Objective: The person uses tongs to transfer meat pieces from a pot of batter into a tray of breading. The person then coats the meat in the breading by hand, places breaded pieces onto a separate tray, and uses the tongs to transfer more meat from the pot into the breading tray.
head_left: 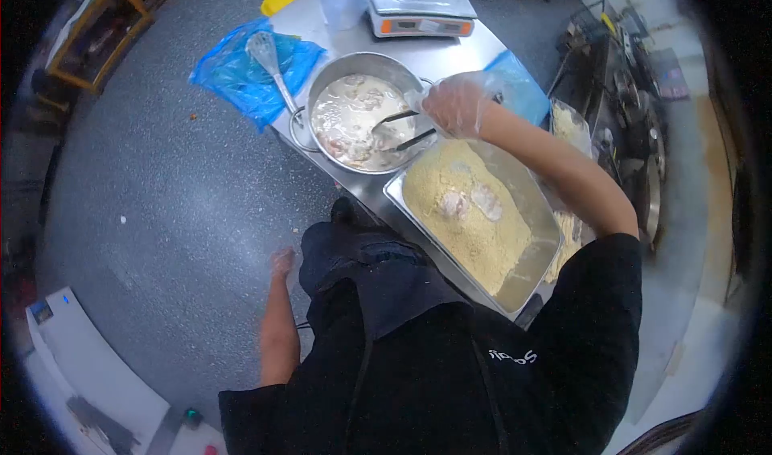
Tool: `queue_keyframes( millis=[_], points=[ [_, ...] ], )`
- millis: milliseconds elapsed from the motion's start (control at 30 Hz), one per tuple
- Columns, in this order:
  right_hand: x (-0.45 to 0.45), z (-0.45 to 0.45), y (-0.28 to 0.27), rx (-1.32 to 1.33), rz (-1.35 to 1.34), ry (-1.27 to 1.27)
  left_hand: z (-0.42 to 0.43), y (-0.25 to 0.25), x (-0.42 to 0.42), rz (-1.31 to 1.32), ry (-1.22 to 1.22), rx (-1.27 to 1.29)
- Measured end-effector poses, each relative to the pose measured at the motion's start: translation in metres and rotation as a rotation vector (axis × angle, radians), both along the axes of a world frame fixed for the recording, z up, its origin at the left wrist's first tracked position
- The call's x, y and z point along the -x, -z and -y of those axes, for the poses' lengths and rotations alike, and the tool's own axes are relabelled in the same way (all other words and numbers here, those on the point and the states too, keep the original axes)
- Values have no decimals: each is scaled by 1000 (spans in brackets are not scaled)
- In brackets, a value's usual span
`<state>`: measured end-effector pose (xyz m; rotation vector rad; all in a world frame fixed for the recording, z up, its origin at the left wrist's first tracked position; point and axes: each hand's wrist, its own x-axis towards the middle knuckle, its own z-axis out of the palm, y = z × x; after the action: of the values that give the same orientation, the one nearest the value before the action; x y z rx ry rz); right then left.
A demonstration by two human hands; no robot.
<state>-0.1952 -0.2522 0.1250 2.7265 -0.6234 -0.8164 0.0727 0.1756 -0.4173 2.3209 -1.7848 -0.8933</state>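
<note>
- From my end of the feed, I see the right hand (457,105), in a clear glove, with its fingers clamped on the tongs (414,141) over the pot's right rim.
- The tongs' two dark arms stand apart and point left, their tips down at the pale liquid (346,111); I cannot tell whether they grip a lump.
- That liquid, with pale lumps showing in it, sits inside the round metal pot (354,63) on the tabletop (450,57).
- The left hand (281,260), also gloved, hangs low at the person's left, above the floor (177,206) and well apart from the pot; it is blurred, so I cannot tell how its fingers stand.
- On the near right, just beside the pot, I have the metal tray (527,190) of yellowish flour (474,242), with two whitish patches on top.
- Left of the pot, the whisk (273,65) lies across a blue bag (233,73), handle toward the pot.
- At the far side stand the scale (424,9) and a clear jug (342,3).
</note>
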Motion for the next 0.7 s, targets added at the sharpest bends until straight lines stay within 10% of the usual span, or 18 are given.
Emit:
queue_keyframes(
  millis=[700],
  points=[
    [-3,-25,-128,224,-209,73,1,-14,1,-78,-159,-161]
  ],
)
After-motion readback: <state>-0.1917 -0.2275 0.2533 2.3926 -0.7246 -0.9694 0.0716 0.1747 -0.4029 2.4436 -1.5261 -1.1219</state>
